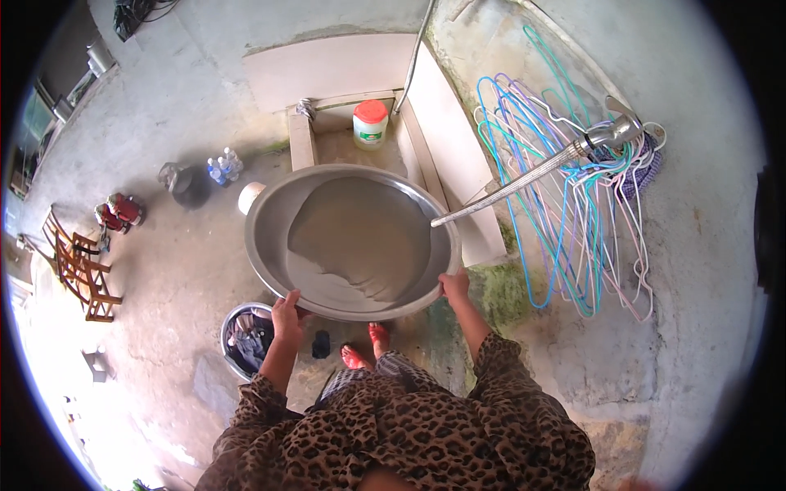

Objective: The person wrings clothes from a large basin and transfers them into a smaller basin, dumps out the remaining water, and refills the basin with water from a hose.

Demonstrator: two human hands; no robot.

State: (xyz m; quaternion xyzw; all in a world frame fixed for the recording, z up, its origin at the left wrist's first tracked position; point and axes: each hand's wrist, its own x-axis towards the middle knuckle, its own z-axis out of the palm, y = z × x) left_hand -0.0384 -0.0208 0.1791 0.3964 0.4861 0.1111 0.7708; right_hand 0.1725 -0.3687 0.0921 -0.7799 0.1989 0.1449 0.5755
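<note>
A large round metal basin (pixel 267 208) is tilted in front of me, with murky grey-brown water (pixel 362 239) pooled toward its far side. My left hand (pixel 287 318) grips its near rim at the lower left. On the lower right of the same rim, my right hand (pixel 455 286) has hold of the metal. Beyond the basin lies a low walled washing trough (pixel 301 141), partly hidden by it. Inside the trough stands a tub with a red lid (pixel 369 126). A metal faucet (pixel 614 132) with a long spout reaches over the basin's right edge.
Many-coloured clothes hangers (pixel 571 208) hang on the right wall. A bucket of dark laundry (pixel 250 344) stands by my left arm. Plastic bottles (pixel 225 167), a black bag (pixel 184 186) and wooden chairs (pixel 83 270) are farther left. My feet in red sandals (pixel 356 356) are below the basin.
</note>
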